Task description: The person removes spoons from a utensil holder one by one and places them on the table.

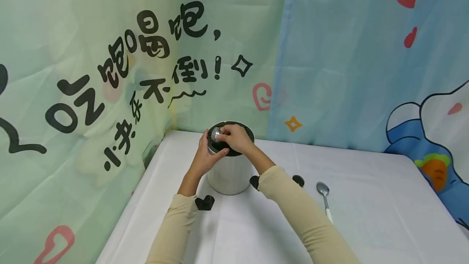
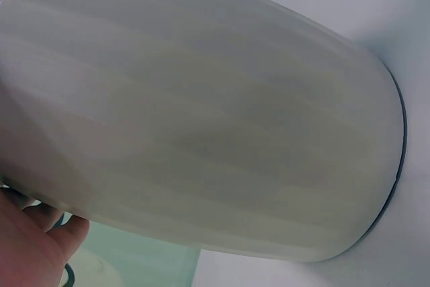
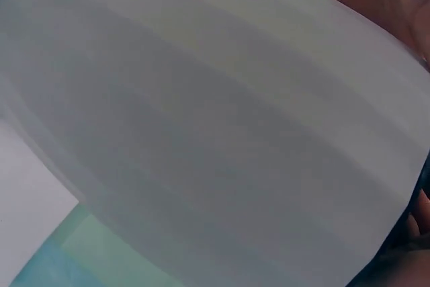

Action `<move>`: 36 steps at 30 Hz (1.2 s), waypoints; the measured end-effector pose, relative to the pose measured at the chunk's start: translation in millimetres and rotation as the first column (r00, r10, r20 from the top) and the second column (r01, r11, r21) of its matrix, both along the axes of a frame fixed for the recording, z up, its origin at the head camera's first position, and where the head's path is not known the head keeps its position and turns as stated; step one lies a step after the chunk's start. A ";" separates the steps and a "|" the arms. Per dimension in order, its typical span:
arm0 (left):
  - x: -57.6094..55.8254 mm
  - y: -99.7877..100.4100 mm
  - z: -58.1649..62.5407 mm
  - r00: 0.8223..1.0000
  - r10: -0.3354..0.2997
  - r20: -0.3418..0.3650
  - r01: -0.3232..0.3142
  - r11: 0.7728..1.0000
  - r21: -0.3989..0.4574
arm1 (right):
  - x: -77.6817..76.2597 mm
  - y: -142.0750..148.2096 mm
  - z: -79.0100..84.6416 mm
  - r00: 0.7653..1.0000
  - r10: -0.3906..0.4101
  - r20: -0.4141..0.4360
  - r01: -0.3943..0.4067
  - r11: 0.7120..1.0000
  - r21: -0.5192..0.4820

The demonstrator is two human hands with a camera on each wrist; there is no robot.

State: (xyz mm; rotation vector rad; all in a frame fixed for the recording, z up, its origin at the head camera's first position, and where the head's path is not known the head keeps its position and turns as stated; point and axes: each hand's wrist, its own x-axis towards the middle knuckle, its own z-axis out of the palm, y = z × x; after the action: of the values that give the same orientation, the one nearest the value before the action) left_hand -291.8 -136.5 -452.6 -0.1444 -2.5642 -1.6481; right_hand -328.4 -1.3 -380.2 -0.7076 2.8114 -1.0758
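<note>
A white cylindrical container (image 1: 229, 176) with a dark top (image 1: 239, 127) stands upright near the back of the table. My left hand (image 1: 205, 156) holds it near the rim, thumb toward the front and fingers along the left side. With thumb and fingers, my right hand (image 1: 236, 137) pinches a shiny round metal piece that looks like the bowl of a spoon (image 1: 215, 134), over the dark top. The rest of that spoon is hidden. Both wrist views are filled mostly by the container's smooth wall (image 2: 215, 119), with the left fingers (image 2: 67, 236) bent against its side.
Another spoon (image 1: 323, 189), with a metal bowl and a white handle, lies on the white tablecloth (image 1: 384, 207) to the right of the right forearm. Printed fabric curtains (image 1: 329, 52) stand behind the table and along its left side.
</note>
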 end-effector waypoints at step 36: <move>5.1 3.4 1.6 1.000 0.009 0.007 -0.009 1.000 -0.015 | -5.5 119.5 77.4 0.967 -0.150 0.208 0.239 0.821 -0.519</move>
State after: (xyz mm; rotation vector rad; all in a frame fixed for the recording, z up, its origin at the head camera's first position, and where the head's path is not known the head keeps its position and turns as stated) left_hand -286.7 -133.1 -451.0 -0.1288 -2.5790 -1.6296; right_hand -333.9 118.1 -302.8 -0.3273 2.4828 -1.9124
